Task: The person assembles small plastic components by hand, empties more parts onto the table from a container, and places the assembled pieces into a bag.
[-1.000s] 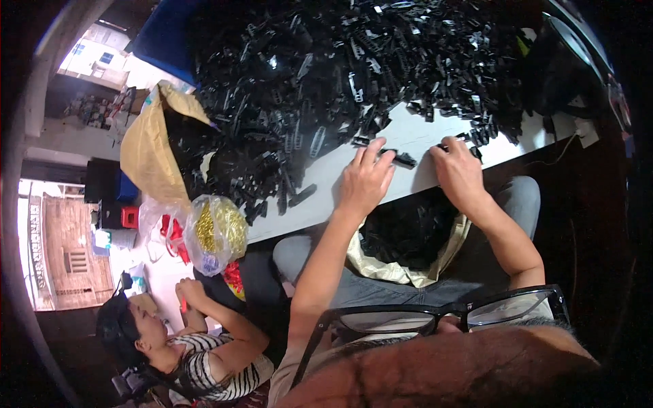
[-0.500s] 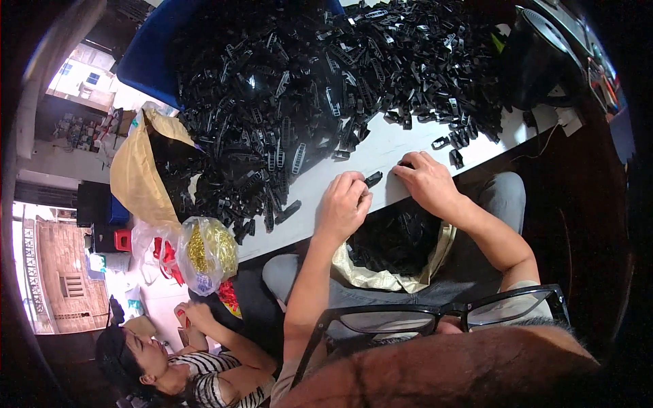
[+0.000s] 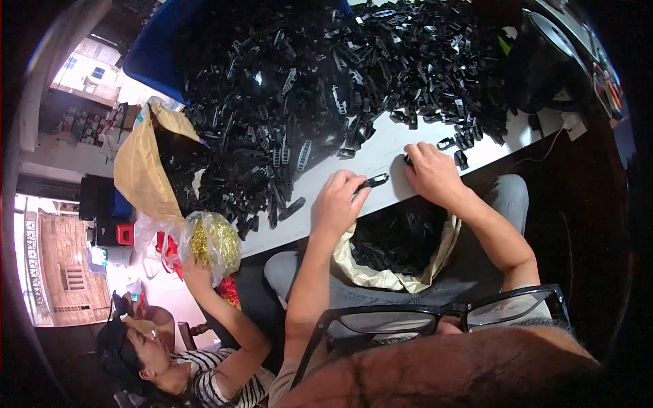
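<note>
Over the white table's near edge, my left hand pinches a long black plastic piece that points right from its fingertips. My right hand is curled just to the right, fingertips down near the tabletop. A small dark piece peeks out at its fingers, mostly hidden. Between the two hands lies a strip of bare tabletop. Below them, a pale woven sack sits open at my lap with black pieces inside.
A big heap of black plastic pieces covers the far table, beside a blue tub. At left are a tan sack and a clear bag of gold strands. A black container stands far right. A co-worker sits lower left.
The long black piece now sticks out further from my left fingers. My right hand has moved slightly up and right. The co-worker's arm has reached up to the bag of gold strands.
</note>
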Motion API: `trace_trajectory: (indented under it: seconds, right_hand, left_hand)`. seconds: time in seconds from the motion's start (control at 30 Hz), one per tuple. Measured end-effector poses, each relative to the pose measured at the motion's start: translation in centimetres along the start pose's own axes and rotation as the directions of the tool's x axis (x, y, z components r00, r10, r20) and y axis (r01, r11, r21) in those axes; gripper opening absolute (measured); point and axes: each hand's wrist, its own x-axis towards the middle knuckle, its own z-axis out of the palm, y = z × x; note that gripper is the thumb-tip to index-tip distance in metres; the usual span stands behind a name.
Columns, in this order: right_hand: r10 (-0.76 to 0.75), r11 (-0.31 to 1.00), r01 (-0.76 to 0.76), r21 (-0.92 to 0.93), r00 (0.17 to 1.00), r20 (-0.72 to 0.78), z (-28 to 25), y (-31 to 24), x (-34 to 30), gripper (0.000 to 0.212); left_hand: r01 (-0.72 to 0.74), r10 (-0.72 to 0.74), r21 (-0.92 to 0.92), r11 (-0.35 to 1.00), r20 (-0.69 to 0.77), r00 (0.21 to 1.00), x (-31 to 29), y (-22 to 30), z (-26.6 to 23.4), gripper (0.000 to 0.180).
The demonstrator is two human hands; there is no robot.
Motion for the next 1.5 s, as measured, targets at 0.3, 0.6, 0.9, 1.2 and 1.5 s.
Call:
trace_trajectory:
  seconds: [0.3, 0.6, 0.9, 1.2, 1.5]
  right_hand:
    - [-0.154, 0.887, 0.103, 0.45, 0.985, 0.076, -1.1, 0.0, 0.0, 0.027]
    - [-0.313, 0.908, 0.291, 0.303, 0.949, 0.026, -0.6, -1.5, 0.1, 0.028]
    - [-0.3, 0.875, 0.216, 0.434, 0.944, 0.137, 0.7, -1.3, 2.7, 0.027]
    - [-0.183, 0.974, 0.186, 0.126, 0.982, -0.038, 5.4, -5.9, 6.2, 0.037]
    - [-0.206, 0.955, 0.225, 0.193, 0.972, -0.11, 3.8, -3.9, 3.0, 0.024]
  left_hand:
    - [-0.056, 0.059, -0.062, 0.996, 0.047, 0.997, 0.1, 0.2, 0.0, 0.022]
    - [-0.103, 0.114, -0.119, 0.987, 0.088, 0.99, 0.4, -0.4, 0.2, 0.021]
    - [-0.058, 0.1, -0.151, 0.987, 0.288, 0.952, 0.2, 0.2, -1.0, 0.029]
    - [0.265, -0.181, 0.367, 0.891, -0.249, 0.951, 0.6, -3.9, -0.8, 0.036]
    - [0.143, -0.128, 0.084, 0.986, -0.167, 0.978, -1.1, -2.3, 0.5, 0.023]
